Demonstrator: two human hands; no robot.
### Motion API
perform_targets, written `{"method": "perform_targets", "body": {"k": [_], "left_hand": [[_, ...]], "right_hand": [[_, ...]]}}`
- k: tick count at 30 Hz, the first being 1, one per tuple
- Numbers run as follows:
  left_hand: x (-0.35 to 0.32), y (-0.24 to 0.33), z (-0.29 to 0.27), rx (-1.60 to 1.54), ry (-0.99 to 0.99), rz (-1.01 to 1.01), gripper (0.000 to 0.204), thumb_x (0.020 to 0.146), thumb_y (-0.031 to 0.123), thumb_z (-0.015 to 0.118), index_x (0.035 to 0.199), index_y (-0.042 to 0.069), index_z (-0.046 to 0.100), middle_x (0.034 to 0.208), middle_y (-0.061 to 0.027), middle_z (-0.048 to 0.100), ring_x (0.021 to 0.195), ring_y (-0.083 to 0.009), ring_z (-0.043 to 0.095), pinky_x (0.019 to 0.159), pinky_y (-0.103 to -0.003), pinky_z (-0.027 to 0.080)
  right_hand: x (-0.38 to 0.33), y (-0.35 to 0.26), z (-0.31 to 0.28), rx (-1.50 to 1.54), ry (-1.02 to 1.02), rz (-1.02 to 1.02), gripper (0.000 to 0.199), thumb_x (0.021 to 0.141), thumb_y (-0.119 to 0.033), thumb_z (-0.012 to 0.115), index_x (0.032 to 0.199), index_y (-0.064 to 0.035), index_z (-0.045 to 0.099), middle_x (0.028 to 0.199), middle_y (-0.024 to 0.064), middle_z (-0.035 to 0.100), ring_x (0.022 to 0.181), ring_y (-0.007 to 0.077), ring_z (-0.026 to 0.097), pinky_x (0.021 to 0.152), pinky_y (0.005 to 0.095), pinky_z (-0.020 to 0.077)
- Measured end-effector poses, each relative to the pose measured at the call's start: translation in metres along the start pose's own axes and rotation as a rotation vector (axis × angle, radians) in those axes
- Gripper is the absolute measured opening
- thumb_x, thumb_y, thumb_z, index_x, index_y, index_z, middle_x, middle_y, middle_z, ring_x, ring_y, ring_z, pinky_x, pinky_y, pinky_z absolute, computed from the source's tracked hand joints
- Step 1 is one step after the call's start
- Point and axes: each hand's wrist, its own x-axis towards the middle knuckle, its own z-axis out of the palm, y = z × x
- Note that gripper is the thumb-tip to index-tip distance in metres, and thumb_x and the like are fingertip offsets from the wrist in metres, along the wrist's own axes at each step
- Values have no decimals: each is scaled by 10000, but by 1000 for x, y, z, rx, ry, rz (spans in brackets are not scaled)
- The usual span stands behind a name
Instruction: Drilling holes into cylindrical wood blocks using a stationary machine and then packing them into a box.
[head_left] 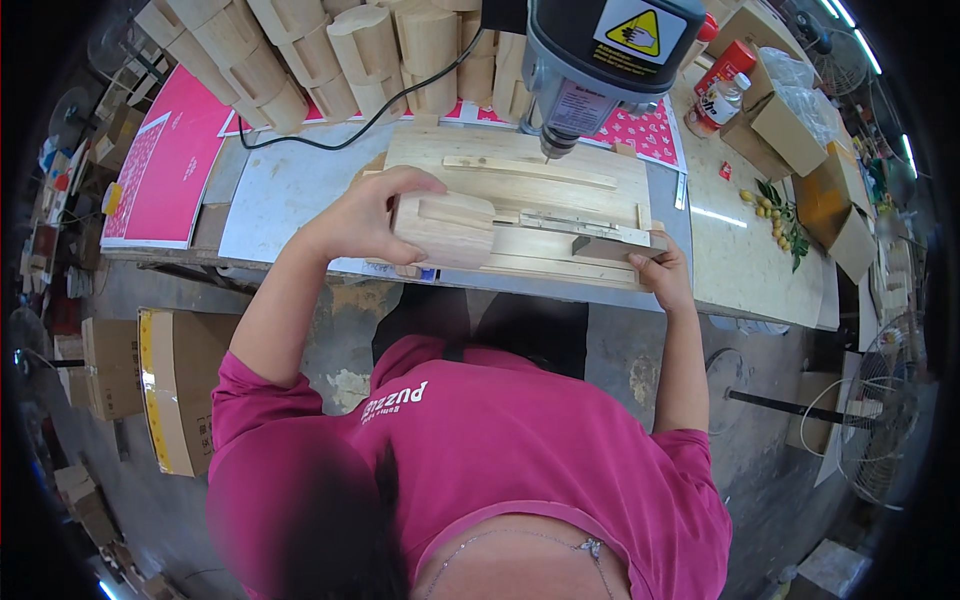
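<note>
My left hand (365,220) is wrapped round a pale wooden block (445,232) with rounded sides and a raised strip along its top. The block sits at the left end of a wooden jig (550,178), a board with strips and a narrow rail along it. At the jig's right end, my right hand (662,272) pinches the end of a thin grey plate (610,249). Behind the jig hangs a drill press (595,75), its chuck (558,142) and thin bit pointing down over the board, apart from the block.
Stacked wooden blocks (365,55) line the back of the table. A black cable (400,98) curves in front of them. At the right are a bottle (717,106), an open carton (785,135) and a fruit sprig (775,220). A pink printed sheet (165,170) covers the left side.
</note>
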Motion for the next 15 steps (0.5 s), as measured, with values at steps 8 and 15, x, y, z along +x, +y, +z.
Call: {"method": "perform_targets", "body": {"k": [8, 15], "left_hand": [[-8, -13, 33, -207, 147, -16, 711, 507, 196, 790, 1154, 53, 531, 1148, -74, 514, 1091, -202, 485, 953, -320, 357], [22, -11, 62, -93, 74, 126, 763, 548, 211, 803, 1216, 54, 470, 1216, -82, 454, 1165, -218, 425, 990, -336, 326]], "right_hand": [[5, 2, 4, 25, -6, 32, 331, 749, 20, 666, 1062, -30, 569, 939, 45, 632, 858, 112, 582, 766, 251, 465], [5, -1, 16, -7, -50, 47, 337, 762, 23, 652, 1076, -32, 544, 926, 40, 629, 845, 96, 577, 741, 242, 469]]}}
